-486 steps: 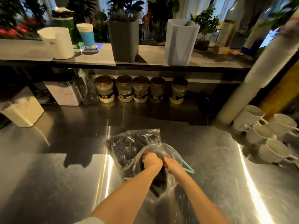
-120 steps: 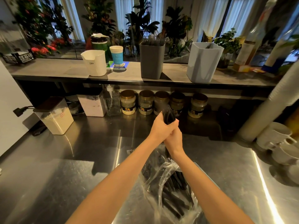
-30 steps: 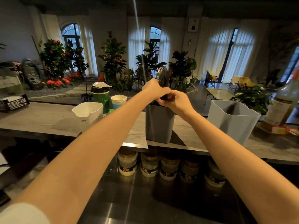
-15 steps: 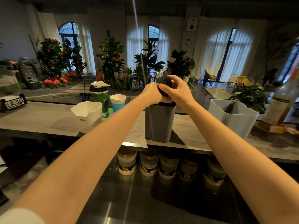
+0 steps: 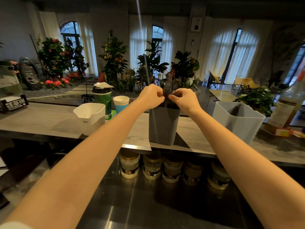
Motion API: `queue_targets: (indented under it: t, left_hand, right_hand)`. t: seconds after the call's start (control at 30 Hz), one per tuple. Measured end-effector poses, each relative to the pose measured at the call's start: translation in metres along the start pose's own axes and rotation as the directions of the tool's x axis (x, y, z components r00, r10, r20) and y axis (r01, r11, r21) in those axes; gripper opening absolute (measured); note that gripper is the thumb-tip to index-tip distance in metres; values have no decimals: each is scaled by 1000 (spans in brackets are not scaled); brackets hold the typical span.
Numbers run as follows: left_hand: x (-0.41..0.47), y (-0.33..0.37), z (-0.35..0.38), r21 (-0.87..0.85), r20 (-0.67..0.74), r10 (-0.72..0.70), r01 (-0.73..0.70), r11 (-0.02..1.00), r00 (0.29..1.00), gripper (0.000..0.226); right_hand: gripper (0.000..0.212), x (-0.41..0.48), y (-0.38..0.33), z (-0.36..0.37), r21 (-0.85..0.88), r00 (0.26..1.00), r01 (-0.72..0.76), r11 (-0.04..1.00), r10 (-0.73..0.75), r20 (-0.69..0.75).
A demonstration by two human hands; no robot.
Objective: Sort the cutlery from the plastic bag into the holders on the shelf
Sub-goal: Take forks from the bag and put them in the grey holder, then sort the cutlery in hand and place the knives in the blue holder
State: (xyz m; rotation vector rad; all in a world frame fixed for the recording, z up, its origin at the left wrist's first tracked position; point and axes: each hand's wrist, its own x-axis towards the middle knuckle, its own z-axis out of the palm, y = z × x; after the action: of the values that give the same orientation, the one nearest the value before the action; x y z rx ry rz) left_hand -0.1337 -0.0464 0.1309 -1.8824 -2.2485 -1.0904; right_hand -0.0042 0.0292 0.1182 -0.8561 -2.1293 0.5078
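Here, both hands meet over the tall dark grey plastic holder, which stands upright at the middle of the pale grey wooden shelf. The left hand and the right hand face each other with fingers curled inward. Each grip is clamped on a small bundle of black plastic cutlery pinched between them. Fork tines stick up above the knuckles, and the lower ends go down into the holder's open top; how deep they sit cannot be told. Both forearms stretch forward from the bottom corners.

To the right on the same shelf, well apart from the dark holder, stands a wider light blue-grey plastic holder with one dark piece leaning inside it. To the left are a white plastic container with a pouring lip, a green canister with a black lid behind it, and a white and blue paper cup beside the canister. A large bottle with a pale label stands at the far right, and a dark sign with white characters at the far left. Under the shelf, a row of glass jars with gold lids sits at the back of the shiny steel bench.
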Motion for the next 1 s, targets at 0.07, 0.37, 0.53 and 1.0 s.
queue_targets:
  t: [0.07, 0.37, 0.53, 1.0]
  left_hand:
    - [2, -1, 1, 56, 5, -5, 5, 998, 1000, 17]
    - [-4, 8, 1, -173, -205, 90, -127, 977, 975, 19]
    - [-8, 2, 11, 24, -81, 81, -80, 997, 993, 19]
    - [-105, 28, 17, -292, -231, -38, -32, 956, 972, 16]
  right_hand:
    - [29, -3, 2, -1, 38, 1000, 14, 999, -13, -14]
    - [17, -15, 5, -7, 21, 981, 150, 989, -146, -125]
    - [21, -15, 3, -4, 21, 996, 43, 999, -42, -75]
    - [20, -139, 8, -29, 283, 984, -111, 953, 146, -104]
